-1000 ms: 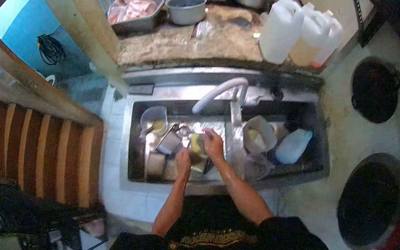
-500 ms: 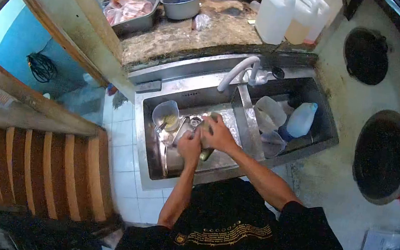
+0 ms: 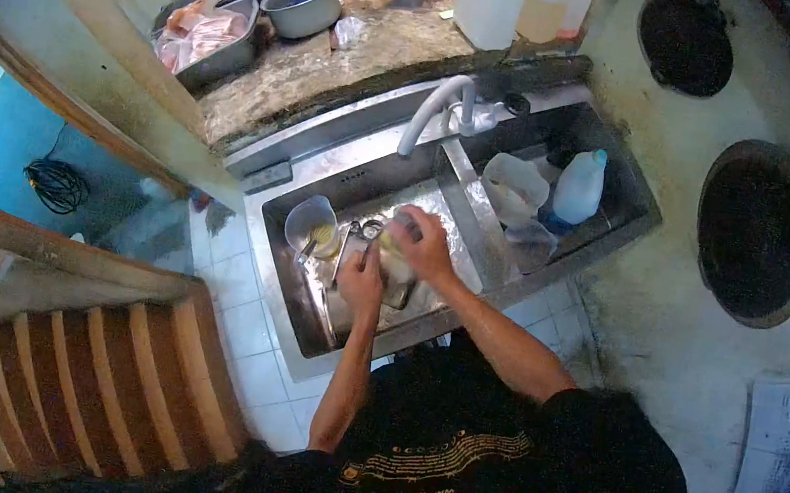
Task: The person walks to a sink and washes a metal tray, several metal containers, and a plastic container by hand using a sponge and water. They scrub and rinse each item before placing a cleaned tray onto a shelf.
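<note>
Over the left basin of the steel sink (image 3: 264,274), my left hand (image 3: 360,285) is closed, thumb up, at a flat shiny metal piece (image 3: 352,244); I cannot tell what kind of thing it is. Just right of it, my right hand (image 3: 422,250) has curled fingers, blurred at the tips, around something small and dark. A ring-shaped metal thing (image 3: 372,230) shows between the hands. On the basin's left side stands a clear plastic tub (image 3: 309,215) with yellowish contents and a utensil handle leaning out. The basin floor looks wet and shiny.
A curved faucet (image 3: 422,115) rises behind the basins. The right basin holds a translucent container (image 3: 514,187) and a pale blue bottle (image 3: 580,186). On the back counter are a grey pot (image 3: 298,9), a pan of bagged meat (image 3: 209,33) and white jugs (image 3: 489,0). Steps (image 3: 97,387) lie left.
My right hand has drawn away from my left, opening a gap between them. The head view has shifted and turned, so the sink appears tilted and farther left.
</note>
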Demonstrator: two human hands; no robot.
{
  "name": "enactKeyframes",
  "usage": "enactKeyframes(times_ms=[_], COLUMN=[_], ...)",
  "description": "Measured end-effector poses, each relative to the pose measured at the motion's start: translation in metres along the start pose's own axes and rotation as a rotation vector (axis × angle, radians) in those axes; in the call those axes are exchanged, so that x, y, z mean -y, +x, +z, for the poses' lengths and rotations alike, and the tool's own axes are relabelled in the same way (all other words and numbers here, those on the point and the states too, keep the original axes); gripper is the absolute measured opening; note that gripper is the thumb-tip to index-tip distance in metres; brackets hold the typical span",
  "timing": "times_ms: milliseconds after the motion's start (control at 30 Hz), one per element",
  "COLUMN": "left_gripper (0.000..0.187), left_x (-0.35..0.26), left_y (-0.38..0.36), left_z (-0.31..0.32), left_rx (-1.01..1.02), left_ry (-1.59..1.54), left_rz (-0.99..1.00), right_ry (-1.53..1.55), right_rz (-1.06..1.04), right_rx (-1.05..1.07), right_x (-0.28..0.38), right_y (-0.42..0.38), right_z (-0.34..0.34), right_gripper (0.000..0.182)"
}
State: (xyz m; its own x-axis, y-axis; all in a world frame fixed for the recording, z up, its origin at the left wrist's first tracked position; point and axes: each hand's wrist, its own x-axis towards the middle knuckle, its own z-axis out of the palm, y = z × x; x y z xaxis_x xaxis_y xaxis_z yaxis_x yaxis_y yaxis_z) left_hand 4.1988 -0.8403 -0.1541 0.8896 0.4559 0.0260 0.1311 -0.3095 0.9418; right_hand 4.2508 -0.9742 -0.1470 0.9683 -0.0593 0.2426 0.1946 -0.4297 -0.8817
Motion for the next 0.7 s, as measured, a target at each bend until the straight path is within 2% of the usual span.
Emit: enactKeyframes(times_ms=[33,100,133,167,200,267,300,400,433,533,567,667,700], left_gripper=[0.052,0.049,0.054,0.059,0.064,0.064,0.064,0.062,0.06,0.058,0.055,0.053,0.052], left_x=[0.005,0.007,0.008,-0.002,-0.008,-0.011,-0.014,-0.041,-0.041,-0.045,-0.053,-0.037,-0.028], left_y=[-0.001,-0.001,0.0,0.0,-0.001,-0.004,-0.008,0.004,0.009,0.006,0.007,0.033,0.04], left_z=[0.001,0.013,0.018,0.022,0.024,0.024,0.022,0.02,0.024,0.013,0.008,-0.001,-0.004], left_rx=[0.014,0.03,0.019,0.006,-0.006,0.003,0.007,-0.079,-0.109,-0.088,-0.091,-0.149,-0.011], left_ry=[0.048,0.121,0.071,0.023,-0.021,0.063,0.105,0.135,0.146,0.136,-0.035,-0.128,-0.452], left_rz=[-0.026,-0.073,-0.105,-0.135,-0.165,-0.092,-0.061,-0.118,-0.164,0.026,-0.005,-0.043,-0.136], right_ry=[0.097,0.06,0.046,-0.06,-0.033,0.023,0.107,-0.054,-0.106,0.221,0.293,0.184,0.305], right_rz=[0.112,0.071,0.053,-0.093,-0.041,0.056,0.284,-0.039,-0.096,0.297,0.431,-0.086,-0.046], right_rx=[-0.081,0.025,0.082,0.009,0.019,0.025,0.087,0.005,0.036,0.093,0.129,0.083,0.135], right_x=[-0.006,0.0,0.005,0.004,-0.003,-0.02,-0.023,0.003,0.017,-0.025,-0.009,0.024,0.044], right_y=[0.005,0.003,-0.004,-0.015,-0.013,0.005,0.022,0.01,0.0,0.033,0.041,0.031,0.03], right_z=[-0.006,-0.014,-0.014,-0.004,-0.004,-0.015,-0.03,-0.027,-0.031,-0.036,-0.049,-0.052,-0.064], right_gripper=[0.052,0.049,0.047,0.045,0.045,0.044,0.044,0.042,0.039,0.042,0.048,0.052,0.052])
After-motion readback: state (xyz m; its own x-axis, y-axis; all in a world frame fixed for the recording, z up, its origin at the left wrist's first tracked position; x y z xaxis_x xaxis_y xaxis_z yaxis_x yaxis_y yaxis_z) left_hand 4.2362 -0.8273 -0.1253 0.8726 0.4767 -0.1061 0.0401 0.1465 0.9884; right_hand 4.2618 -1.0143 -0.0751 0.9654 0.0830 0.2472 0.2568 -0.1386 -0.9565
